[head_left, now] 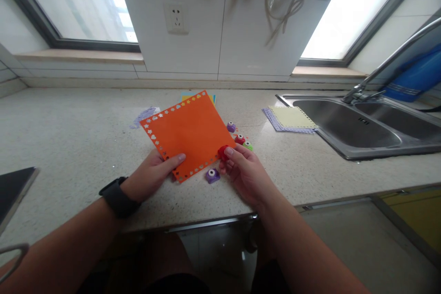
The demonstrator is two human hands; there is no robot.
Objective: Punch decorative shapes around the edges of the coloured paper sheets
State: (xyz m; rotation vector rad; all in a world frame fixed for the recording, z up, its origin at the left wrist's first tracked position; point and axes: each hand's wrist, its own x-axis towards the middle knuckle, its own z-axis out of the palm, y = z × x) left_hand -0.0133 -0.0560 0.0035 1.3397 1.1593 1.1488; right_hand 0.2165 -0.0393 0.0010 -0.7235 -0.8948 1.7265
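Observation:
An orange sheet of paper [189,133] is tilted above the counter, with small cut-out shapes along its left, top and lower edges. My left hand [156,172] grips its lower left part, thumb on top. At the sheet's lower right edge, my right hand [244,170] is closed on a red paper punch [223,152], thumb pressed on it. A purple punch [212,175] lies on the counter between my hands. Beyond my right hand sit another purple punch [231,127], a red and white one [240,139] and a green one [247,146].
Punched pale yellow [291,117] and purple sheets [272,121] lie left of the steel sink [344,124]. Purple paper bits [143,116] are scattered left of the orange sheet. Blue and yellow paper shows behind it. A dark flat object [15,188] is at the counter's left.

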